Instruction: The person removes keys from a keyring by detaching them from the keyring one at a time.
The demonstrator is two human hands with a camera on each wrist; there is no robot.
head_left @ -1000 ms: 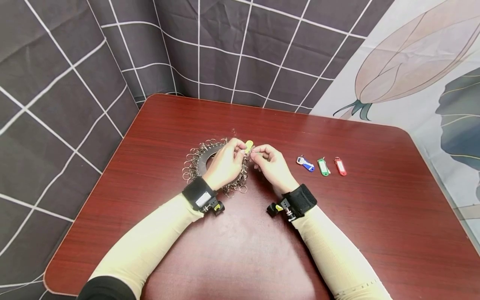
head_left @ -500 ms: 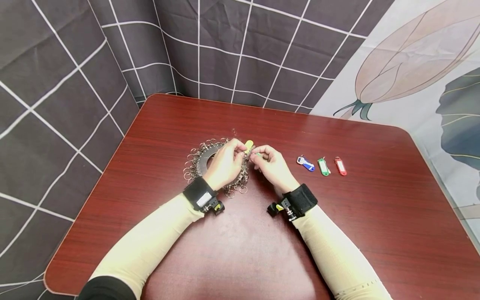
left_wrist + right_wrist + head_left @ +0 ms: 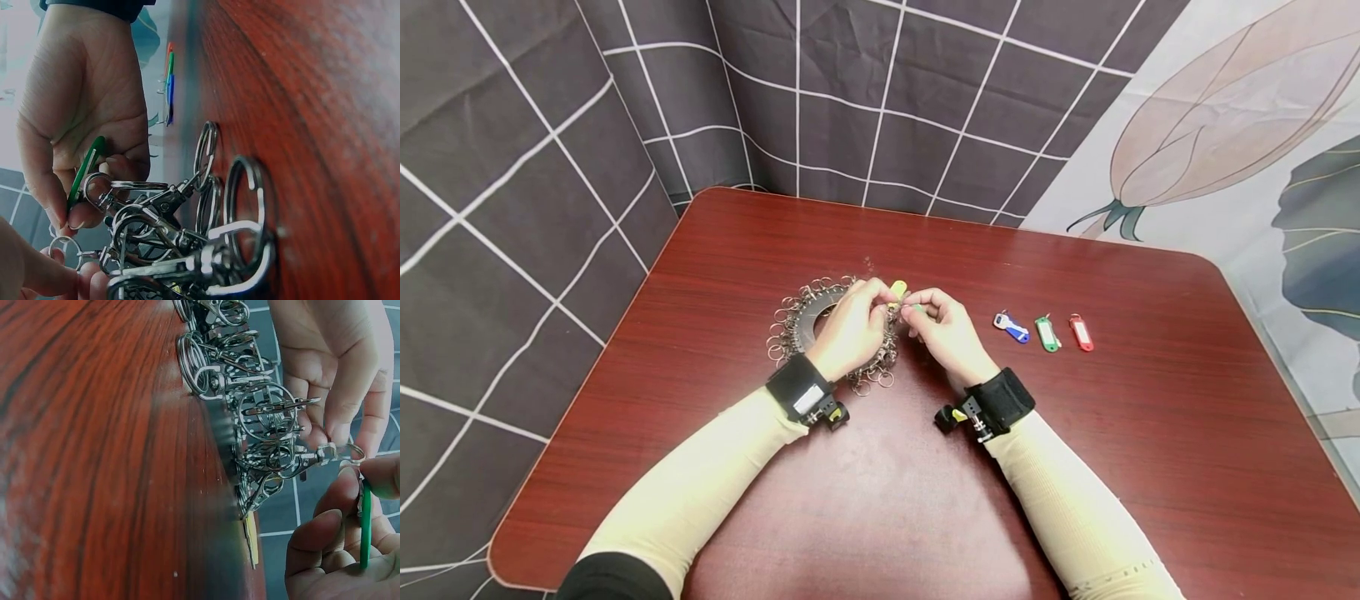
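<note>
Left hand: our left hand (image 3: 852, 327) sits over the right part of the pile of key rings (image 3: 797, 321), fingers curled, fingertips (image 3: 340, 434) pinching a small clasp (image 3: 322, 452) among the rings.
Right hand: our right hand (image 3: 946, 329) is just beside the left, fingertips almost meeting it; thumb and forefinger pinch a green tag (image 3: 365, 526) by its edge.
Green tag: held on edge between our right fingers (image 3: 62, 212), lifted off the table, its small ring (image 3: 94, 187) at the clasp that our left hand holds. We cannot tell whether ring and clasp are already joined.
Yellow tag: a yellow tag (image 3: 898, 289) shows just above the two hands in the head view; in the right wrist view it (image 3: 251, 540) lies at the edge of the pile, close under the green one.
Pile of rings: a dark flat ring thick with metal clasps and split rings, lying on the table left of centre, partly under our left hand.
Other tags: a blue tag (image 3: 1012, 327), a second green tag (image 3: 1047, 333) and a red tag (image 3: 1081, 332) lie in a row on the table, well apart to the right of our hands, none touched.
Table: a red-brown wooden table (image 3: 1150, 433) with rounded corners.
Backdrop: a dark checked cloth (image 3: 550, 125) hangs behind and to the left; a pale cloth with a flower print (image 3: 1225, 108) is to the right.
Sleeves: cream sleeves (image 3: 700, 483) cover both our forearms, with a black band (image 3: 1003, 398) at each wrist.
</note>
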